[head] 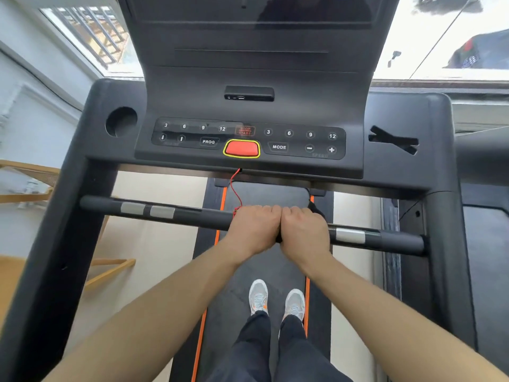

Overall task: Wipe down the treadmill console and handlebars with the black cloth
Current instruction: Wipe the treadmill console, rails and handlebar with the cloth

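Observation:
The dark treadmill console fills the upper middle, with a button panel and a red stop key. Below it a black horizontal handlebar with silver sensor patches crosses the view. My left hand and my right hand sit side by side on the bar's middle, knuckles touching, fingers wrapped over it. A small piece of the black cloth peeks out behind my right hand's fingers; most of it is hidden under the hands.
A red safety cord hangs from the console down to the bar by my left hand. A round cup holder is at the console's left, a cross-slit pocket at its right. My shoes stand on the belt. Wooden furniture stands left.

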`<state>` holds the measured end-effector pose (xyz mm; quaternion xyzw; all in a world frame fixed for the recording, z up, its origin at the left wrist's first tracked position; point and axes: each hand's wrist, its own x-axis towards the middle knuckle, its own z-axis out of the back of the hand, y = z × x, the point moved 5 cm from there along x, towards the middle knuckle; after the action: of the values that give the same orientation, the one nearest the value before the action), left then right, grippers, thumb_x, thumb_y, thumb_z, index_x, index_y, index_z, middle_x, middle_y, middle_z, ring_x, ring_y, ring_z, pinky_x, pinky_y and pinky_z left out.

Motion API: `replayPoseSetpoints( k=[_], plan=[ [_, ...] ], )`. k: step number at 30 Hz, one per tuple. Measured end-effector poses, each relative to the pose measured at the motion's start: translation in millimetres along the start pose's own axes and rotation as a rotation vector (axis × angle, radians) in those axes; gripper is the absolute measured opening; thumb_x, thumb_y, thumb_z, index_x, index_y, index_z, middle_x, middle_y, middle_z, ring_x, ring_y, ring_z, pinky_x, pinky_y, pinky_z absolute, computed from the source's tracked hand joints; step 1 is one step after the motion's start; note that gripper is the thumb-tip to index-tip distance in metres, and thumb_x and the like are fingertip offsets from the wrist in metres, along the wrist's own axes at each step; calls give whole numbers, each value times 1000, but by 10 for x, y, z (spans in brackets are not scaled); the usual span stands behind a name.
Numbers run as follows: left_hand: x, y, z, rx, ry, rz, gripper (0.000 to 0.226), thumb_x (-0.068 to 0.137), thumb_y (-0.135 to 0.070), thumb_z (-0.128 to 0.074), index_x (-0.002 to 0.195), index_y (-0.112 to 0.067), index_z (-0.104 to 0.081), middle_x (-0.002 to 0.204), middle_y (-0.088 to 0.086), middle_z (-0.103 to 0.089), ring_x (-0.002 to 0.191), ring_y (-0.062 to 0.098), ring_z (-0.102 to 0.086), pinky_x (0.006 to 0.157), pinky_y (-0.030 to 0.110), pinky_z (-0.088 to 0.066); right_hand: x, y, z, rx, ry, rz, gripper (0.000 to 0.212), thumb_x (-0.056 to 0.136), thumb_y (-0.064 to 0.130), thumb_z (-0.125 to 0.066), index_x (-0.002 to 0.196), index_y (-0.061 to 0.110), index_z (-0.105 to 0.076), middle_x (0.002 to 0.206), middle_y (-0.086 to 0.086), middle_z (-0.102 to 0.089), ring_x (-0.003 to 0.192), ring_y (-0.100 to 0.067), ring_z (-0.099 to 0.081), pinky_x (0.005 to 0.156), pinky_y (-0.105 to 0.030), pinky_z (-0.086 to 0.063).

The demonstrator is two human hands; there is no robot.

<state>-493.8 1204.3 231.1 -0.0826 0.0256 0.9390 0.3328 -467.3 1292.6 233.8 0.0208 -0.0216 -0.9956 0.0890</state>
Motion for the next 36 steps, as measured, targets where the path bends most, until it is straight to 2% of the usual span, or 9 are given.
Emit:
replayPoseSetpoints(
  k=[5, 8, 12, 17, 20, 27, 31, 33, 36],
  plan=[
    [286, 158, 25, -419, 901, 34, 22, 73, -29, -80, 76, -27, -59, 78, -2, -63, 75, 22, -61, 65, 29, -49, 345, -112, -72, 312, 877, 25, 28, 68, 31, -78, 89, 18, -66, 89, -1, -71, 79, -22, -68, 69, -36, -58],
    [278, 188, 17, -472, 949, 94, 22, 73, -28, -80, 83, -26, -61, 85, -1, -66, 78, 22, -63, 75, 36, -56, 416, -100, -93, 456, 1026, -23, 31, 65, 25, -84, 91, 18, -69, 90, -2, -72, 79, -21, -70, 75, -35, -60],
    [76, 147, 18, -139, 416, 59, 25, 77, -44, -68, 94, -26, -62, 78, -5, -64, 79, 26, -65, 62, 30, -43, 224, -60, -12, 146, 513, -19, 18, 74, 29, -72, 87, 22, -63, 82, 1, -66, 75, -24, -66, 62, -33, -50],
    [-189, 26, -35, 114, -270, -17, 7, 77, -7, -58, 78, -14, -58, 65, 4, -59, 55, 25, -58, 49, 34, -37, -82, 104, -30, -33, -165, -49, 22, 56, 3, -71, 71, 15, -59, 66, -5, -59, 58, -29, -57, 54, -33, -36],
    [-98, 71, 33, 40, -39, 9, 12, 83, -20, -54, 92, -17, -61, 79, 3, -68, 70, 28, -67, 56, 33, -40, -3, 108, 16, -29, -63, -21, 21, 64, 10, -73, 80, 17, -61, 74, -3, -64, 66, -28, -63, 56, -33, -40],
    [166, 211, 30, -252, 663, 65, 26, 66, -39, -77, 70, -24, -57, 67, -4, -60, 67, 23, -61, 56, 31, -46, 322, -35, 51, 258, 818, 9, 20, 70, 35, -76, 80, 24, -62, 83, 2, -69, 74, -20, -66, 67, -35, -57],
    [-53, 146, 110, -111, 263, 133, 22, 78, -34, -69, 94, -21, -63, 85, -3, -68, 81, 25, -67, 61, 32, -44, 157, -38, 69, 180, 403, -47, 18, 74, 32, -70, 84, 23, -59, 92, 1, -68, 82, -25, -63, 66, -33, -51],
    [-239, 71, 135, -111, 13, 166, 21, 78, -27, -67, 97, -19, -61, 93, 0, -70, 87, 25, -67, 71, 36, -47, -81, -14, 83, 171, 41, -57, 41, 64, 32, -75, 100, 19, -60, 100, -4, -60, 89, -28, -56, 70, -37, -45],
    [-472, -28, 177, -288, -149, 193, 37, 71, -20, -72, 107, -16, -62, 104, 3, -68, 97, 24, -62, 90, 38, -49, -391, -13, 86, 370, -96, -82, 69, 57, 36, -76, 121, 18, -57, 112, -7, -53, 100, -29, -48, 83, -41, -44]
  ],
)
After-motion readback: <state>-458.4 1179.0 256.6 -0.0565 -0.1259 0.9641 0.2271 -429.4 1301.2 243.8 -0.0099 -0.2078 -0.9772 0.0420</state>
